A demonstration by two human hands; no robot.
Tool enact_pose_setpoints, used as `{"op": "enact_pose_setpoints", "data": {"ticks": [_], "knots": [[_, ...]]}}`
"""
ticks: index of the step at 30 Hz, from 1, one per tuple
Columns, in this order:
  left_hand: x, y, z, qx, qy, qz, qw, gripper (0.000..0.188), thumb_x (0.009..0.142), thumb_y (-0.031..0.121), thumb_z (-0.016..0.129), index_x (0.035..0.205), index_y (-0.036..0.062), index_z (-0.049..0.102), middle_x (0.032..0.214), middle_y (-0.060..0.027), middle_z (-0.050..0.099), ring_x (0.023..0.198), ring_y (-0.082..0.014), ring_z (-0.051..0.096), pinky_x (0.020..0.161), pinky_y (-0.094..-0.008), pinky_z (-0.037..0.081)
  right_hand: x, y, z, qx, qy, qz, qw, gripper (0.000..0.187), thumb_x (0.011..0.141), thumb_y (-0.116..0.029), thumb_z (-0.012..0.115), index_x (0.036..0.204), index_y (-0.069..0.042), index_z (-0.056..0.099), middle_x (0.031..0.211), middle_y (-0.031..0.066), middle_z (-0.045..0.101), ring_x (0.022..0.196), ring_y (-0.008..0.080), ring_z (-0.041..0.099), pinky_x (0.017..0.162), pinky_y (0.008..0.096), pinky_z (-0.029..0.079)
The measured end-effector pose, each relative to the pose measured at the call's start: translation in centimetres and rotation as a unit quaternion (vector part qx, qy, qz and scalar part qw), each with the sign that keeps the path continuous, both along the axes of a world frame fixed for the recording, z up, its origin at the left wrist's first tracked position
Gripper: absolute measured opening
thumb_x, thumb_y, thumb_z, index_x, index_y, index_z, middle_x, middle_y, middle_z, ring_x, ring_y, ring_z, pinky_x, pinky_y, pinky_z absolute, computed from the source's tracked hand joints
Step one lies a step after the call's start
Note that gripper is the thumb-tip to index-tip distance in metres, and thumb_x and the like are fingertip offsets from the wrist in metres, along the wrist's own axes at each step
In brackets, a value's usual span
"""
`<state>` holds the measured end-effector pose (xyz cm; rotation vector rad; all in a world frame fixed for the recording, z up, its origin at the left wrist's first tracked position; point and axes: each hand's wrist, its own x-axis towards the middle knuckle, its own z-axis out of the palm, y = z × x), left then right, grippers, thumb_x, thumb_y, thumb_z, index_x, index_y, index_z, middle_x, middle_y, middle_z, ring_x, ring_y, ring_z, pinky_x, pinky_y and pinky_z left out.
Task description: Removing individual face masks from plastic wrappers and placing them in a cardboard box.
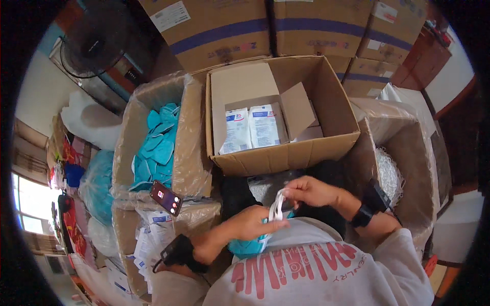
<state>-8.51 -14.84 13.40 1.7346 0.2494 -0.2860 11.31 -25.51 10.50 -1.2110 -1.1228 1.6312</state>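
From my remote station I see the left hand (253, 224) closed around a teal mask (247, 247) and the lower part of some white straps (277, 208), its thumb lying against them, the remaining fingertips hidden from me; the right hand (310, 192) has thumb and forefinger pinched together on the straps' upper end; the mask lies in front of the shirt (306, 273), below the large open carton (283, 162).

I judge the work to be partly done: two white packets (265, 125) stand inside the carton, and straps and mask are together in the hands; much appears left, since many teal masks (159, 148) lie loose in the left-hand box (194, 166) and a white strand bundle (389, 178) remains in the right-hand box (416, 153); whether the straps are fastened I cannot tell.
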Motion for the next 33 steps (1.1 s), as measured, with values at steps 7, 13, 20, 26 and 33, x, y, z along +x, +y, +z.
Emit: {"op": "enact_pose_setpoints", "data": {"ticks": [7, 13, 20, 26, 33], "knots": [[-0.4, 0.3, -1.1, 0.287, -0.085, 0.122, 0.946, 0.027, 0.087, 0.028, 0.046, 0.098, 0.0086, 0.061, 0.078, -0.0119, 0.061, 0.069, -0.0276, 0.058, 0.062, -0.0356, 0.045, -4.5, -1.0, 0.2, 0.127, -0.247, 0.005, 0.961, 0.03, 0.09, -0.029, 0.044, 0.093, -0.003, 0.058, 0.076, 0.0159, 0.059, 0.068, 0.031, 0.057, 0.063, 0.0388, 0.045], [-2.3, 1.4, -1.0, 0.015, 0.101, -0.126, 0.987, 0.037, 0.088, 0.038, 0.044, 0.082, 0.0045, 0.059, 0.077, -0.0105, 0.06, 0.072, -0.0219, 0.057, 0.065, -0.0343, 0.044, -5.7, -1.1, 3.1, 0.172, -0.263, 0.166, 0.935, 0.032, 0.089, -0.035, 0.041, 0.089, -0.006, 0.057, 0.086, 0.0191, 0.059, 0.08, 0.0395, 0.055, 0.067, 0.0461, 0.044], [-3.2, -3.5, -4.1, -0.126, 0.028, -0.152, 0.98, 0.029, 0.09, 0.03, 0.046, 0.09, 0.0016, 0.055, 0.085, -0.0105, 0.057, 0.081, -0.0171, 0.054, 0.074, -0.0309, 0.041, -1.3, -3.9, 5.9, 0.093, -0.23, 0.343, 0.906, 0.025, 0.091, -0.027, 0.041, 0.088, -0.004, 0.05, 0.081, 0.0171, 0.055, 0.079, 0.0349, 0.054, 0.067, 0.0406, 0.043], [-3.1, -3.8, -3.7, -0.122, -0.049, -0.195, 0.972, 0.029, 0.087, 0.029, 0.048, 0.095, 0.0016, 0.054, 0.09, -0.0155, 0.057, 0.086, -0.03, 0.056, 0.075, -0.0358, 0.042, 0.9, -6.6, 7.5, 0.062, -0.18, 0.326, 0.926, 0.024, 0.092, -0.024, 0.039, 0.089, -0.002, 0.048, 0.08, 0.0196, 0.053, 0.077, 0.0351, 0.054, 0.066, 0.0406, 0.043], [-3.4, -5.0, -5.0, -0.086, -0.115, -0.147, 0.979, 0.016, 0.079, 0.019, 0.052, 0.087, 0.0049, 0.055, 0.079, -0.012, 0.057, 0.079, -0.0278, 0.056, 0.068, -0.0352, 0.042, 2.6, -8.7, 9.1, -0.057, -0.13, 0.328, 0.934, 0.031, 0.094, -0.027, 0.035, 0.09, 0.0, 0.049, 0.08, 0.0186, 0.054, 0.072, 0.0286, 0.052, 0.066, 0.0357, 0.042]]}}
